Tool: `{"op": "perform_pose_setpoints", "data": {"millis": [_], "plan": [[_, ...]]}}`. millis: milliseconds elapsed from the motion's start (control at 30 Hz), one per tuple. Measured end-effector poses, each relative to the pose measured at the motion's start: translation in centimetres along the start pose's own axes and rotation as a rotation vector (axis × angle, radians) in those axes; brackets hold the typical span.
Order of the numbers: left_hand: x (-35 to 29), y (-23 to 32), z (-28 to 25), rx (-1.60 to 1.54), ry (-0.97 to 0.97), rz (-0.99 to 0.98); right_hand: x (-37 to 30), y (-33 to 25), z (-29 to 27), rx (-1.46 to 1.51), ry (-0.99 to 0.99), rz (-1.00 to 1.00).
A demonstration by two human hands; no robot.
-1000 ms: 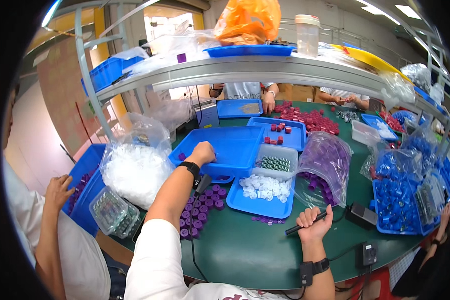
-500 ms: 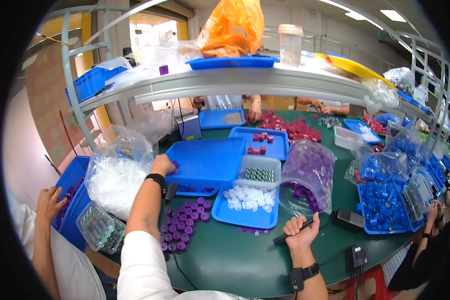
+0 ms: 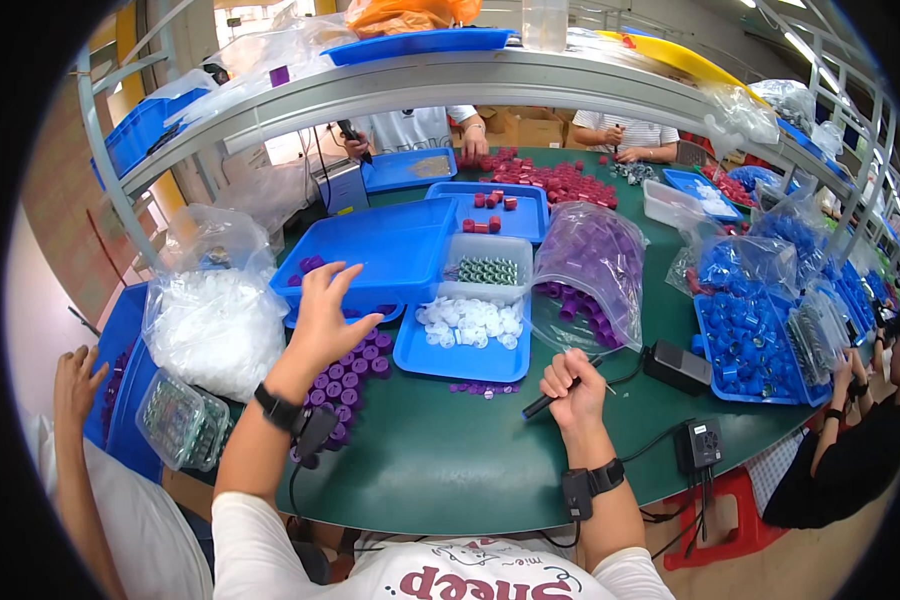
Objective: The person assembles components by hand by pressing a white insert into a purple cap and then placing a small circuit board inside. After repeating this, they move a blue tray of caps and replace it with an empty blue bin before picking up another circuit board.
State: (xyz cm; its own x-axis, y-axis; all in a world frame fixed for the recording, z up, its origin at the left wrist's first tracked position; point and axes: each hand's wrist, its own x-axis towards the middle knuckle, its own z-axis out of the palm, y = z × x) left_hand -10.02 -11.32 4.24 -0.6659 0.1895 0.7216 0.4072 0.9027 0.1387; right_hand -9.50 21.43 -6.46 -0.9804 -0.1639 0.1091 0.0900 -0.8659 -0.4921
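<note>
My left hand (image 3: 326,308), fingers spread and holding nothing, is over the near edge of a deep blue tray (image 3: 370,240). Just beyond its fingertips, a few purple caps (image 3: 312,264) lie in that tray's left corner. Below the hand, several more purple caps (image 3: 342,390) stand grouped on the green table, partly covered by my wrist. My right hand (image 3: 573,390) is closed around a black pen-shaped tool (image 3: 538,407), its end pointing down and left. In front of it are small purple pieces (image 3: 482,390) and a shallow blue tray (image 3: 415,360) of white discs (image 3: 470,322).
A clear tub (image 3: 510,247) holds springs. Beside it lies a bag of purple caps (image 3: 590,265). White pieces fill another bag (image 3: 220,335) at left. A black box (image 3: 678,367) and a blue bin (image 3: 755,395) stand at right. Co-workers' hands (image 3: 475,140) show across and at both sides.
My left hand has drawn back out of the deep tray and opened, leaving purple caps there. My right hand keeps its grip on the tool. The view has tilted downward.
</note>
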Motion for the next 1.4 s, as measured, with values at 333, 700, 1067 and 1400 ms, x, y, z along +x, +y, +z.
{"op": "perform_pose_setpoints", "data": {"millis": [333, 700, 1067, 1400], "plan": [[11.6, 7.4, 14.8, -0.419, -0.449, -0.363, -0.8, -0.3, 1.2, -0.107, -0.088, -0.013], [12.4, 6.3, 26.0, 0.177, -0.933, -0.722, -2.4, -2.1, 1.7, 0.097, -0.162, -0.005], [13.3, 6.9, 26.2, 0.171, -0.930, -0.545, -1.6, -2.1, 1.6, 0.097, -0.160, 0.008], [13.5, 11.6, 22.4, 0.089, -0.920, -0.594, -1.9, -2.1, 0.7, 0.098, -0.101, -0.056]]}}
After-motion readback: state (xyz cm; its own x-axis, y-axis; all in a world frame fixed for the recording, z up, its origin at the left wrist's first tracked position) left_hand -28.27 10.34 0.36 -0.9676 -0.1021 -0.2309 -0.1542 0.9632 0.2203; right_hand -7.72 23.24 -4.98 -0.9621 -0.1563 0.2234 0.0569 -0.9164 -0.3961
